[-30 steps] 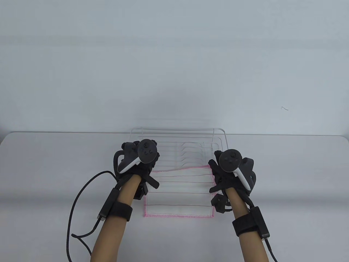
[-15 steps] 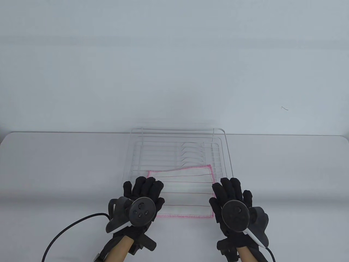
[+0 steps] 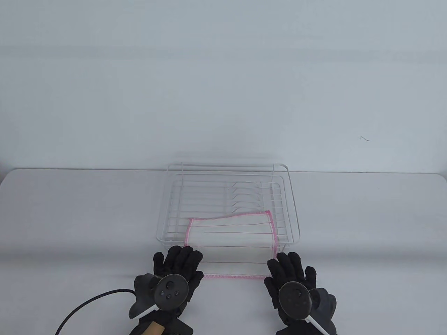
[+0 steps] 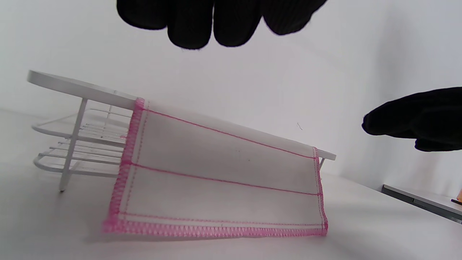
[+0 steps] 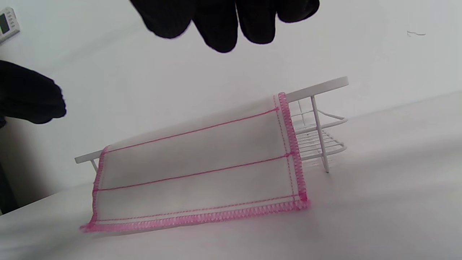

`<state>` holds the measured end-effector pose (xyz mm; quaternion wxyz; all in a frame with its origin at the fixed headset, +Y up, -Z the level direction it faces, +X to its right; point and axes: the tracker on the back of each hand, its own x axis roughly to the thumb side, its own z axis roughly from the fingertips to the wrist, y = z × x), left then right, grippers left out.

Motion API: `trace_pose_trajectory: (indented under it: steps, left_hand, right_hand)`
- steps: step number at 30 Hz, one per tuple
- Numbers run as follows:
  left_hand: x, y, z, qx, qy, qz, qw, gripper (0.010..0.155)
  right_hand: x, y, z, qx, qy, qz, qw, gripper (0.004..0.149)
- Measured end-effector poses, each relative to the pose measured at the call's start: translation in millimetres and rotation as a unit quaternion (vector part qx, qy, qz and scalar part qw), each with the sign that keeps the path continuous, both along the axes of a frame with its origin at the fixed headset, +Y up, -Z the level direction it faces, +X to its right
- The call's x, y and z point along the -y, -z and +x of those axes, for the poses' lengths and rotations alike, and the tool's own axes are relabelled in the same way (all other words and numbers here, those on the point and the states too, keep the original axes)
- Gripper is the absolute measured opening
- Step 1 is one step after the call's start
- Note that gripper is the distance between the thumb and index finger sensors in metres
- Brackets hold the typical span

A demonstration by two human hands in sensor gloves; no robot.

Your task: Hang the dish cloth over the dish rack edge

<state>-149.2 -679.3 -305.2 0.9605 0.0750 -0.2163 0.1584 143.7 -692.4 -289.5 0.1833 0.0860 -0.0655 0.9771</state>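
Near the desk's front edge, the white dish cloth (image 3: 232, 240) with pink stitching hangs over the near rim of the white wire dish rack (image 3: 290, 195), its lower hem lying on the desk (image 3: 70, 216). Left hand (image 3: 173, 275) and right hand (image 3: 297, 282) hover at the cloth's two lower corners, fingers (image 4: 202, 21) loosely extended side by side, gripping nothing.

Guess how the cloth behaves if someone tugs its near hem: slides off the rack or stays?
Probably floppy: the cloth bends sharply over the rack rim and slopes to the table. It looks thin and light, so a tug would likely slide it off; only the rim holds it. The rack is thin wire, so a hard pull might shift it too.
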Motion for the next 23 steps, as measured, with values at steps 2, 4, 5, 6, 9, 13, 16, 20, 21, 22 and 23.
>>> trace_pose_trajectory:
  steps: [2,4,5,6,9,13,16,20,21,22,23]
  left_hand:
    - [2.2,-0.4,-0.3,-0.001,0.007,-0.006,1.000,0.055]
    - [3.3,-0.2,-0.4,-0.002,0.011,-0.007,1.000,0.055]
    - [3.4,-0.1,-0.4,-0.002,0.011,-0.008,1.000,0.055]
    - [2.6,-0.4,-0.3,-0.002,0.011,-0.008,1.000,0.055]
    - [2.0,-0.5,0.1,-0.001,0.010,-0.006,1.000,0.055]
    - [3.3,-1.1,0.8,0.003,0.011,-0.008,1.000,0.055]
    - [4.4,-1.9,2.5,0.012,0.019,-0.005,1.000,0.055]
    - [5.6,-4.7,4.8,0.017,0.025,-0.007,1.000,0.055]
    - [6.0,-5.6,5.6,0.019,0.026,-0.008,0.999,0.055]
    - [6.4,-6.2,6.1,0.020,0.028,-0.010,0.999,0.055]
    - [6.9,-6.8,6.2,0.021,0.028,-0.012,0.999,0.055]
  right_hand:
    - [0.7,-0.1,-0.8,-0.004,0.003,-0.003,1.000,0.051]
    - [1.2,-1.5,-2.3,-0.007,-0.007,-0.001,1.000,0.051]
    - [1.0,-2.2,-2.9,-0.009,-0.013,0.001,1.000,0.051]
    - [0.8,-2.6,-3.1,-0.009,-0.015,0.000,1.000,0.051]
    - [1.4,-2.8,-3.6,-0.014,-0.009,-0.001,1.000,0.051]
    - [1.8,-3.9,-4.6,-0.018,-0.013,-0.008,1.000,0.051]
    - [0.9,-5.4,-5.2,-0.020,-0.013,-0.006,1.000,0.051]
    - [1.4,-5.5,-4.7,-0.022,-0.008,-0.007,1.000,0.051]
    - [1.8,-5.0,-3.9,-0.021,-0.006,-0.009,1.000,0.051]
    - [2.3,-4.7,-3.2,-0.020,-0.004,-0.011,1.000,0.051]
    - [2.9,-4.0,-2.6,-0.019,-0.003,-0.013,1.000,0.051]
